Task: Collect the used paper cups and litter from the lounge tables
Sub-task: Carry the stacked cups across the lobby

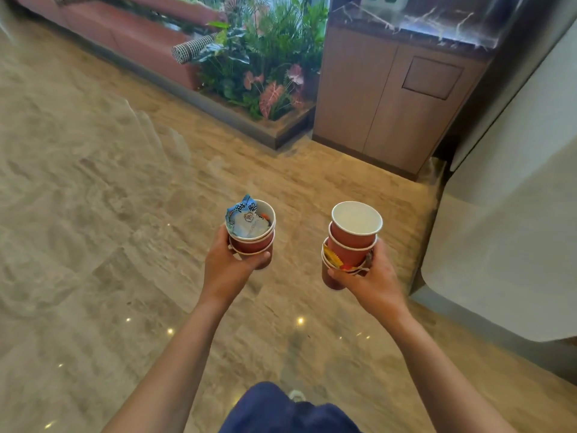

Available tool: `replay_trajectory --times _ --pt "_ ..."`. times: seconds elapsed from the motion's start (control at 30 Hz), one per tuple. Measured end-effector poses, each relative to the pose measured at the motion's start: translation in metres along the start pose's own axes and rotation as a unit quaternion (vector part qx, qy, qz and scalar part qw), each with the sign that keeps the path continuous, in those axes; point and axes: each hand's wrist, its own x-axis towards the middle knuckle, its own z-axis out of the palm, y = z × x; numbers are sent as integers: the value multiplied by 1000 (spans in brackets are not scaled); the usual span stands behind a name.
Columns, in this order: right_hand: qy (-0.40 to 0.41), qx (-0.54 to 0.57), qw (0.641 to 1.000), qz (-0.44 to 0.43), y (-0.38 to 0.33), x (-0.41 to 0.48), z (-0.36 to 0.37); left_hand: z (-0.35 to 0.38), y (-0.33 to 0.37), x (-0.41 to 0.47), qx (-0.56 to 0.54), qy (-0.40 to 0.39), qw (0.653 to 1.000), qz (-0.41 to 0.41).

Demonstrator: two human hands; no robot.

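One upright cup stack [253, 245] in each hand [229, 270]

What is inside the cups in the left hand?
The left hand holds a stack of red cups. Inside the top one sit a crumpled blue wrapper and a pale packet. Whatever lies under them is covered.

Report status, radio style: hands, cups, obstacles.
Left hand grips short cup stack holding wrappers. Right hand grips taller cup stack. Cabinet and planter stand ahead, apart from both.
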Motion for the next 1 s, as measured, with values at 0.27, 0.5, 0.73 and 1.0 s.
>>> replay_trajectory --times 0.27,0.5,0.73,1.0 --pt "5 13 1000 13 -4 130 8 50 8 134 -2 -18 1000 6" --pt "57 29 998 19 -19 262 19 89 27 273 10 -58 998 18" --pt "75 36 996 21 -36 373 24 129 49 387 15 -88 995 41" --pt "99 33 994 17 -28 501 8 199 59 505 14 -105 994 40"
